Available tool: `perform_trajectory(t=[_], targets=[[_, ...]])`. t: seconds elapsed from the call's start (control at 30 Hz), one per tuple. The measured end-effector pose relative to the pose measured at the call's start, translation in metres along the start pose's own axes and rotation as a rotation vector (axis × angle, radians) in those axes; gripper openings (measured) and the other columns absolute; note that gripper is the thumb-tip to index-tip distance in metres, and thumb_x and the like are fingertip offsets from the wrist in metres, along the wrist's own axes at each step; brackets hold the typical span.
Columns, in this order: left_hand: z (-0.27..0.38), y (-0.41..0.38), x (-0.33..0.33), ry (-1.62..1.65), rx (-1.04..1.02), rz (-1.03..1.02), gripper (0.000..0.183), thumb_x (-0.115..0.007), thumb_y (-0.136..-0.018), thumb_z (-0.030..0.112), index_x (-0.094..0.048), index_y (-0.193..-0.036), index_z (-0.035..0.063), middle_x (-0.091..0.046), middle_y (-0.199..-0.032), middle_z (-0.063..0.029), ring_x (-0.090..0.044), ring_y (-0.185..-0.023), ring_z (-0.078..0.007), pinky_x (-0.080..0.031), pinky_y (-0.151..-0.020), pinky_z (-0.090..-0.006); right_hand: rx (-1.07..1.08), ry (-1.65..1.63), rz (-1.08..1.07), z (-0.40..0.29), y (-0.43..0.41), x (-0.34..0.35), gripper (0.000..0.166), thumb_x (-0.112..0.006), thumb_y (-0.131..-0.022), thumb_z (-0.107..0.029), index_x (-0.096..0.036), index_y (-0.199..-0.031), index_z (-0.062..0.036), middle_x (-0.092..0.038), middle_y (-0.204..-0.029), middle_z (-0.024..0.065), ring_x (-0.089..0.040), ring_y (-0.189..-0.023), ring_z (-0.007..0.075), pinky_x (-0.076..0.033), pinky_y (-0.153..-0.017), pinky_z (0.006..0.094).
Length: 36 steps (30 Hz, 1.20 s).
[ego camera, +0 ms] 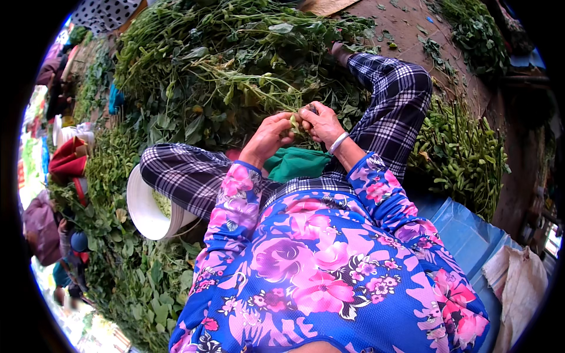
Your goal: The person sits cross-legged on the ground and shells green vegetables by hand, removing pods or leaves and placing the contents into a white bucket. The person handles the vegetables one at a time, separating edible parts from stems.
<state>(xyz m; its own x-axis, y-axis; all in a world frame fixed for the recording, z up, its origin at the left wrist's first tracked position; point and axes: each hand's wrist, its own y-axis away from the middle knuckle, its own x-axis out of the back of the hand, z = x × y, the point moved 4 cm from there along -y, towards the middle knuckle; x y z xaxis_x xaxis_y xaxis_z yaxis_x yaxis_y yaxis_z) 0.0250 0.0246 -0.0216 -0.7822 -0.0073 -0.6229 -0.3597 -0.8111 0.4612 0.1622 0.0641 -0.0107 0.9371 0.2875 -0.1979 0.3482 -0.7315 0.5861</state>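
Observation:
My left hand [273, 132] and my right hand [322, 124] meet above my lap. A pale green bean pod [294, 122] sits at the fingertips of my left hand. My right hand pinches the end of a bean plant stem [276, 100], which runs up and left over the heap. Something small and dark [313, 108] shows at the right fingers; what it is, I cannot tell. A pale bangle [338, 143] circles the right wrist. Below the hands lies green cloth [301, 163].
A large heap of bean plants [176, 75] spreads before me. Beside my left knee stands a white bucket [140, 207] with pale green contents [162, 204]. More podded stalks [463, 154] lie at right, near a blue sheet [463, 234] and a whitish sack [516, 282]. People are at far left.

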Motion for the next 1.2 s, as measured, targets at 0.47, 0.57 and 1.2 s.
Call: perform_trajectory(t=[0.47, 0.57, 1.2], targets=[[-0.016, 0.013, -0.001, -0.009, -0.004, 0.134, 0.02, -0.056, -0.089, 0.023, -0.059, -0.094, 0.0042, -0.053, -0.076, 0.0021, -0.045, -0.059, -0.0059, -0.031, -0.046, -0.0156, 0.472, 0.364, -0.012, 0.001, 0.0, -0.002, 0.012, -0.057, -0.086, -0.012, -0.057, -0.092, -0.001, -0.058, -0.073, 0.0013, -0.053, -0.065, 0.0067, -0.045, -0.059, 0.0223], [-0.016, 0.012, 0.001, 0.084, -0.033, 0.195, 0.017, -0.057, -0.089, 0.022, -0.059, -0.092, 0.0056, -0.054, -0.078, 0.0022, -0.046, -0.064, -0.0054, -0.032, -0.048, -0.0161, 0.514, 0.563, -0.03, -0.002, 0.007, -0.006, 0.014, -0.055, -0.087, -0.013, -0.056, -0.095, -0.0017, -0.06, -0.076, 0.0049, -0.056, -0.067, 0.0098, -0.046, -0.061, 0.024], [-0.024, 0.012, 0.013, 0.111, -0.047, 0.288, 0.013, -0.055, -0.087, 0.013, -0.058, -0.091, 0.0011, -0.054, -0.073, -0.0017, -0.045, -0.056, -0.0059, -0.03, -0.043, -0.0167, 0.189, 0.424, -0.224, 0.022, 0.02, -0.017, 0.023, -0.04, -0.092, -0.024, -0.05, -0.089, -0.0033, -0.058, -0.064, 0.0062, -0.049, -0.052, 0.012, -0.04, -0.052, 0.026]])
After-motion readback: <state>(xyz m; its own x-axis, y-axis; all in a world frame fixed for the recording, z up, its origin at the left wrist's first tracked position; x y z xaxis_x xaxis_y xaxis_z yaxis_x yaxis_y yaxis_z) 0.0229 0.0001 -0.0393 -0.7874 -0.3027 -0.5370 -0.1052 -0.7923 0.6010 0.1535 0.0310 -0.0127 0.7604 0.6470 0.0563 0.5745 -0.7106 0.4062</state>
